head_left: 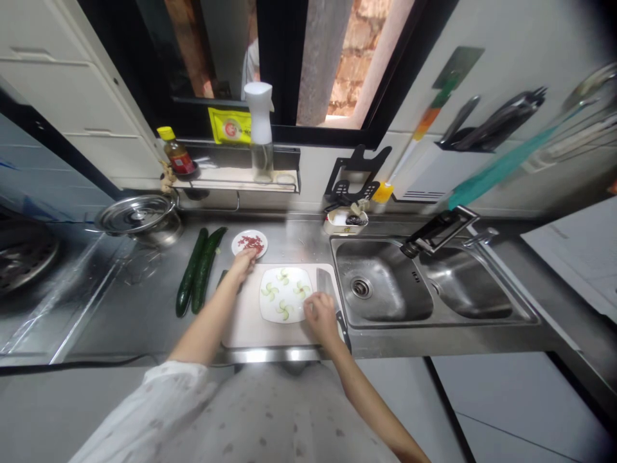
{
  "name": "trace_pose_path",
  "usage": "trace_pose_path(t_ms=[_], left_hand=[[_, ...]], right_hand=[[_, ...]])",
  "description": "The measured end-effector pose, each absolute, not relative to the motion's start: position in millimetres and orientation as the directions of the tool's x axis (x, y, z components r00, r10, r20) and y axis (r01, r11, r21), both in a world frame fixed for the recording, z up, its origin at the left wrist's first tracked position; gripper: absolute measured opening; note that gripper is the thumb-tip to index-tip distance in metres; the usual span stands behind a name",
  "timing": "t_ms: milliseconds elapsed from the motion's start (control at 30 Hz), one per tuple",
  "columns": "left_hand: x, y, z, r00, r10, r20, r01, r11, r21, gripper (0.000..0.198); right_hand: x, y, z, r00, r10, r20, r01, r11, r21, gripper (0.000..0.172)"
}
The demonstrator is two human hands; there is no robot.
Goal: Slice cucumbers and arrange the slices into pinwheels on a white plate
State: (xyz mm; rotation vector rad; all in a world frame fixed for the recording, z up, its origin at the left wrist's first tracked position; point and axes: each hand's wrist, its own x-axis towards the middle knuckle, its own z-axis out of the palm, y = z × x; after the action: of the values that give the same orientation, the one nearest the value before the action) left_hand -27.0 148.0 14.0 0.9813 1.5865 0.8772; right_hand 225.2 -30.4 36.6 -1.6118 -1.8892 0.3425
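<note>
My left hand [245, 262] reaches to the near rim of a small white dish [235, 243] that holds small red pieces [252, 242], perhaps goji berries. Its fingers are drawn together, and what they pinch, if anything, is too small to tell. Over the right edge of a square white plate [278, 299] is my right hand [322, 315], fingers curled in a pinch whose contents I cannot make out. Thin pale-green cucumber slices [284, 312] lie on the plate in several pinwheel shapes. Under the plate is a light cutting board [245, 334]. A cleaver [326, 281] lies along its right side, beyond my right hand.
Two whole cucumbers [197, 270] lie left of the board. Behind them stands a lidded steel pot [144, 218]. A double sink [385, 283] with a black faucet [436, 231] is at the right. A spray bottle [261, 128] and a sauce bottle [179, 154] stand on the wall shelf.
</note>
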Motion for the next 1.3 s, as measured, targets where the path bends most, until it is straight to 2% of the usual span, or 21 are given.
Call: trace_pose_path(t_ms=[200,333,400,600,733,900,1300], left_hand=[[-13,124,34,0.071,0.895,-0.44,-0.252,0.443,0.86,0.028],[2,102,50,0.184,0.888,-0.421,-0.32,0.459,0.829,0.033],[9,91,57,0.217,0.889,-0.404,-0.273,0.453,0.849,0.033],[26,60,67,0.297,0.882,-0.366,0.011,0.38,0.925,0.031],[28,48,69,0.37,0.877,-0.308,0.167,0.264,0.95,0.025],[26,39,64,0.414,0.89,-0.194,0.22,0.109,0.969,0.017],[25,31,60,0.451,0.875,-0.174,0.36,0.0,0.933,0.018]], right_hand=[[222,-24,42,-0.074,0.961,0.266,0.78,0.222,-0.586,0.016],[214,-9,53,-0.1,0.954,0.283,0.746,0.26,-0.613,0.017],[210,0,59,-0.106,0.949,0.298,0.723,0.279,-0.631,0.017],[199,10,70,-0.132,0.936,0.326,0.688,0.323,-0.649,0.018],[199,8,69,-0.177,0.931,0.32,0.68,0.351,-0.644,0.019],[203,2,64,-0.249,0.929,0.274,0.685,0.369,-0.628,0.016],[207,-7,63,-0.325,0.901,0.287,0.656,0.433,-0.618,0.01]])
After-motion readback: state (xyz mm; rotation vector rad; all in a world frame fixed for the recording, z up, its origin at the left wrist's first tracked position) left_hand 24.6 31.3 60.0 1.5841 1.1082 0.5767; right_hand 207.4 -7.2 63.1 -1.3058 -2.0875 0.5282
